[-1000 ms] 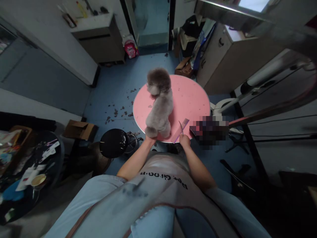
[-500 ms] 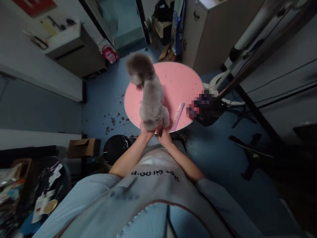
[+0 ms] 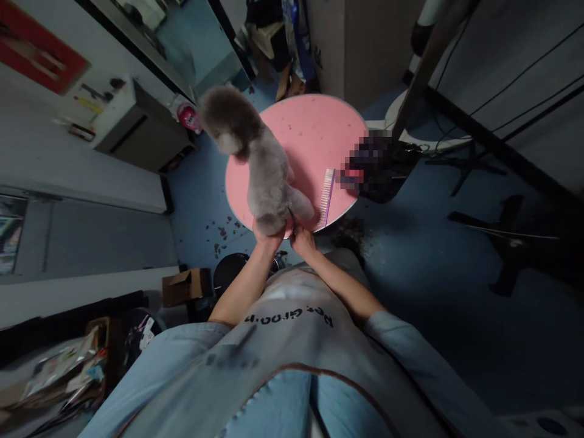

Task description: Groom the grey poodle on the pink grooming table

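Note:
A small grey fluffy dog (image 3: 260, 164) stands on a round pink table (image 3: 319, 131), its head toward the far left. My left hand (image 3: 268, 238) is closed on the dog's hindquarters at the table's near edge. Beside it, my right hand (image 3: 302, 240) is closed on scissors (image 3: 292, 220), whose blades point up into the fur of the dog's rear. A purple comb (image 3: 326, 198) lies on the table just right of the dog.
Hair clippings (image 3: 223, 234) litter the blue floor left of the table. A black stool (image 3: 230, 271) stands under the near edge. A dark object (image 3: 383, 167) sits at the table's right edge. Cabinets (image 3: 137, 128) and cardboard boxes (image 3: 187, 286) line the walls.
My right hand has moved left from beside the comb to the dog's rear, taking the scissors with it. The view has swung, so the table and dog appear shifted.

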`<state>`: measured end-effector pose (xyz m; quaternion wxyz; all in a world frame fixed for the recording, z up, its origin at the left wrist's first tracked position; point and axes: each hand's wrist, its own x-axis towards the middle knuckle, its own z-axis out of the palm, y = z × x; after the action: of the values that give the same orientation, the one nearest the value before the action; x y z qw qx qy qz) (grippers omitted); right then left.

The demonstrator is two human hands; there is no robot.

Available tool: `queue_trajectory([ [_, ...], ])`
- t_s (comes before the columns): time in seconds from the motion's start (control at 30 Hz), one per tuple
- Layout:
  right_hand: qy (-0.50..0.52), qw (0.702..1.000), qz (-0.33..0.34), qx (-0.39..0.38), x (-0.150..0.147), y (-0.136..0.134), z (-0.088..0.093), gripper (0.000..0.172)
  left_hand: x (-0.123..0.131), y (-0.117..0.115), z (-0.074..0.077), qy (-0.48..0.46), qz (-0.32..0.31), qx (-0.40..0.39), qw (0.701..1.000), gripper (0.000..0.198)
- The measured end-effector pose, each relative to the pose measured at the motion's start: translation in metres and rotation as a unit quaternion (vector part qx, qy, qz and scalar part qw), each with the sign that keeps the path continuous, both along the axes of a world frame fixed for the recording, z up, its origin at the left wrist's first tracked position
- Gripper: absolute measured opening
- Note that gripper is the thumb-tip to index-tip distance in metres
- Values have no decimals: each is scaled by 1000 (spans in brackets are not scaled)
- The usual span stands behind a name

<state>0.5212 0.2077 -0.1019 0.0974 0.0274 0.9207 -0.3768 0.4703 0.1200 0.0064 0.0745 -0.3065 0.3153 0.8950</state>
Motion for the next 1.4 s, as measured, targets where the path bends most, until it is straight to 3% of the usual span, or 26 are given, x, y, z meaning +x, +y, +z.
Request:
queue_trajectory([
  [0.8, -12, 1000, 20, 11, -6, 1, 5, 24, -1, -3, -2, -3, 24, 19, 1000, 41],
  [1.4, -32, 999, 38, 20, -6, 6, 14, 28, -2, -3, -2, -11, 37, 44, 998, 42],
])
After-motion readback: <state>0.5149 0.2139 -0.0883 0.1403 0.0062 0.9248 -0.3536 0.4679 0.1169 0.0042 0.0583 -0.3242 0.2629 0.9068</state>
